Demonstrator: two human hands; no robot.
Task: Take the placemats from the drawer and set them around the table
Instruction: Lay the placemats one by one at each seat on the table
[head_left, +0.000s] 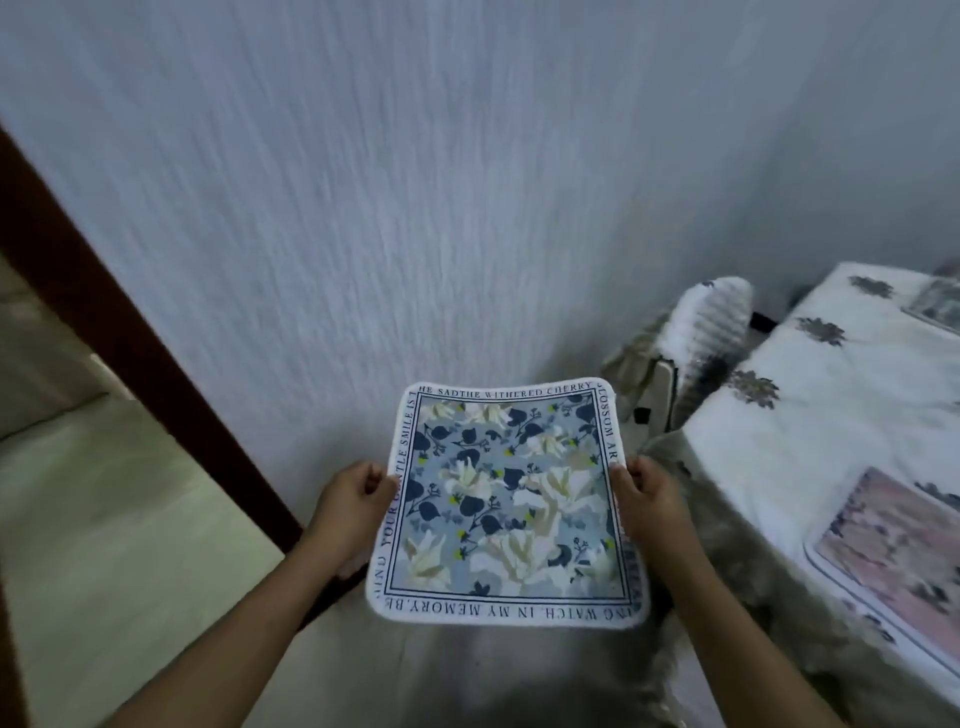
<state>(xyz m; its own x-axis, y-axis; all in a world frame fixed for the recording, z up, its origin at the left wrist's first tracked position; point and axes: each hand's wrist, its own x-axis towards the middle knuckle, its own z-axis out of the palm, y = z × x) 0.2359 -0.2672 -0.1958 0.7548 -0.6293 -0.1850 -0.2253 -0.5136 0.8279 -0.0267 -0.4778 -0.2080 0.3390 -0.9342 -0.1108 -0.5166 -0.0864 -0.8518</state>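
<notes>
**Q:** Mat heading?
**A:** You hold the blue floral fabric placemat with a white lettered border (506, 501) in the air ahead of you, printed face up, above the floor and left of the table. It is close to square, so I cannot tell the long axis. The far-edge lettering reads upright to you and the near-edge lettering is upside down.

**Q:** Edges, room?
**A:** The mat's right edge is near the draped corner of the table in a white flower-print cloth (779, 457), but apart from it. A pink rectangular placemat (893, 561) lies flat on the table's near end. A white fluffy-covered chair (711, 322) stands at the far end by the grey textured wall (415, 182). The dark brown door frame (130, 353) is well off to the left.

**Q:** Hands?
**A:** Your left hand (353, 512) pinches the left edge at mid-length, thumb on top. Your right hand (647, 499) grips the right edge the same way. Both forearms reach forward.
</notes>
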